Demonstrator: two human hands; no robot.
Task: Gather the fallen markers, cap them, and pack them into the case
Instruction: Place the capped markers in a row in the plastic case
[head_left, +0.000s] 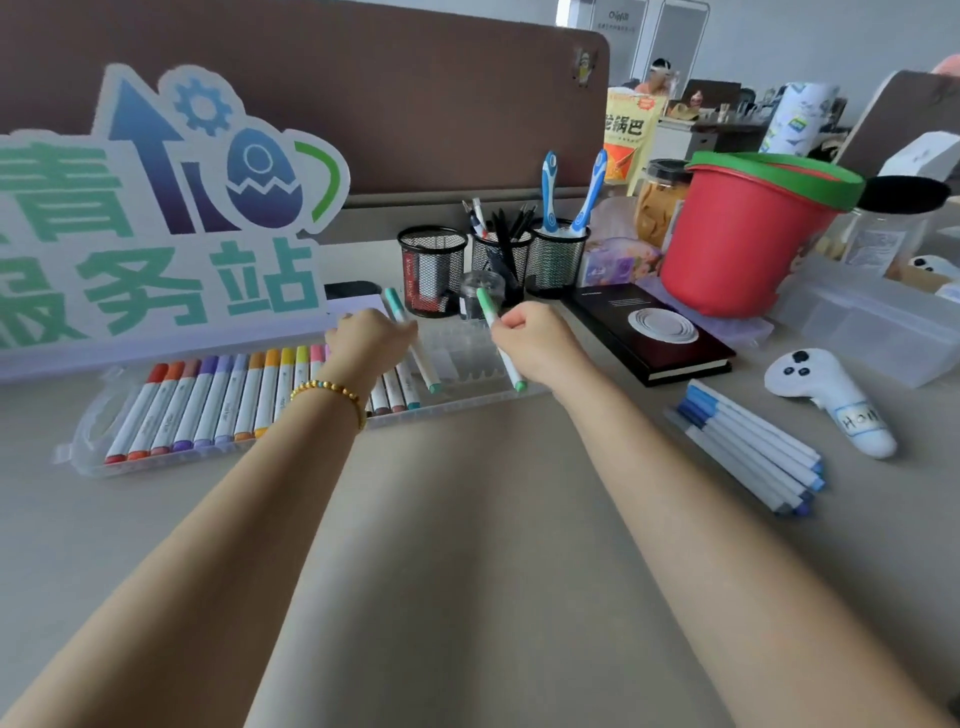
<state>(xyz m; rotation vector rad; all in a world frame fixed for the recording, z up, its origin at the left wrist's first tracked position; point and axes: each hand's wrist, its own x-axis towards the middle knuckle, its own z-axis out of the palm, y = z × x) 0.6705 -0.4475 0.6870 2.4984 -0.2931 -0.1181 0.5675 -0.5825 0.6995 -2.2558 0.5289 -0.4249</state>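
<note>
I have both arms stretched forward over a beige desk, each hand busy with one marker above a clear plastic case (457, 402) that lies open across the desk. My left hand (370, 338), with a beaded gold bracelet (332, 391) at the wrist, has its fingers curled round a teal-capped marker (415, 347), angled so that its lower tip points down toward the first free slot, just to the right of this hand. I judge I hold it slanted this way in order to lay it beside the last marker already packed. Beneath and to the left of this hand runs the row of packed markers (218, 405), ordered from red through orange, purple and yellow, all capped and lying side by side. My right hand (530, 340) pinches a green-capped marker (501, 343) near its upper end, with its lower end hanging over the empty ribbed slots under the hand, probably waiting for its turn. Well apart to the right of this hand lies a loose bundle of blue markers (753, 452), not yet gathered. Beyond both hands stand three black mesh pen cups (434, 270).
</note>
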